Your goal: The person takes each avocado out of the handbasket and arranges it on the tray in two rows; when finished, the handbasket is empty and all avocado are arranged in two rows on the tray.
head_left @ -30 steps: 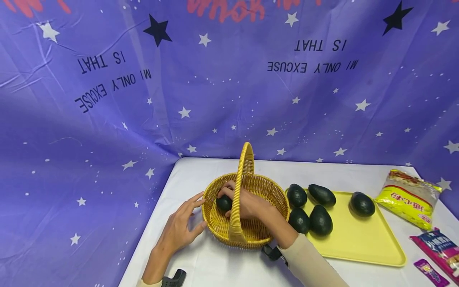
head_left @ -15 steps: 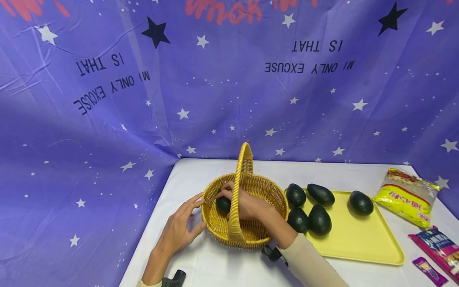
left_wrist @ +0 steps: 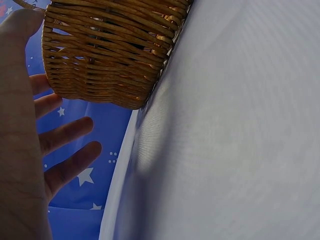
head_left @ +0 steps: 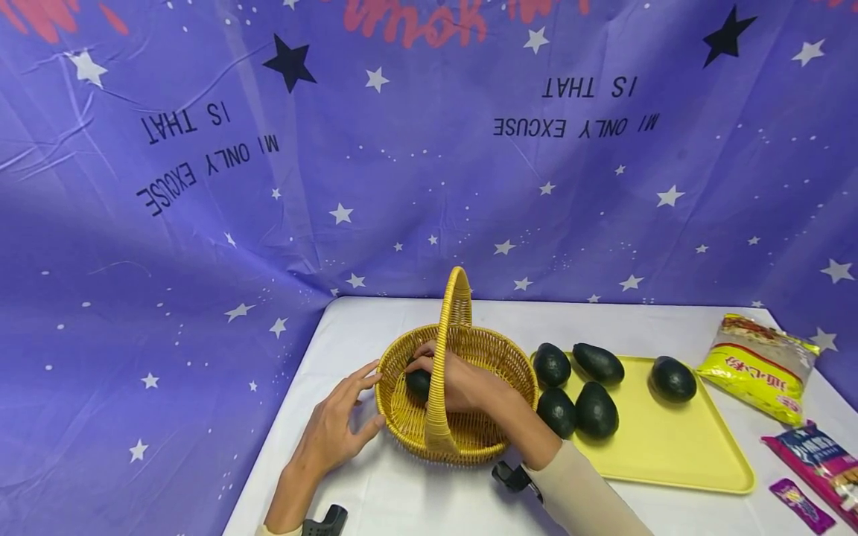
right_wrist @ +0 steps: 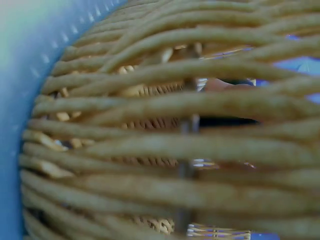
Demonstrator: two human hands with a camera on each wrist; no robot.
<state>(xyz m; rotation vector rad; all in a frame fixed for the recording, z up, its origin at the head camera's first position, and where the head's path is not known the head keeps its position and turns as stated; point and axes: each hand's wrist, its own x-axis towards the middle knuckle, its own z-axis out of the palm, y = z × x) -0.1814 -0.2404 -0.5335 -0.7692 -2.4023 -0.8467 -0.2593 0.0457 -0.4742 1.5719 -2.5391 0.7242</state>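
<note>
In the head view a yellow wicker basket (head_left: 499, 348) with a tall arched handle stands on the white table. My right hand (head_left: 464, 381) reaches under the handle into it, fingers curled over a dark avocado (head_left: 418, 388) near the left inner wall. That hand and the handle partly cover the fruit. With fingers spread, my left hand (head_left: 337, 426) touches the basket's left rim. The left wrist view has the woven side (left_wrist: 110, 50) beside the thumb and fingers. Basket weave (right_wrist: 150, 150) fills the right wrist view and mostly hides the right hand.
Right of the basket lies a yellow tray (head_left: 677, 454) bearing several avocados (head_left: 597, 411). Farther right are a yellow food bag (head_left: 760, 368), a pink-and-blue packet (head_left: 818, 458) and a small purple packet (head_left: 801, 506). A purple star-printed cloth (head_left: 402, 186) hangs behind the table.
The right hand's fingers have shifted slightly on the avocado, which stays at the basket's left side. My left hand keeps its place at the rim. The head view has drifted a little.
</note>
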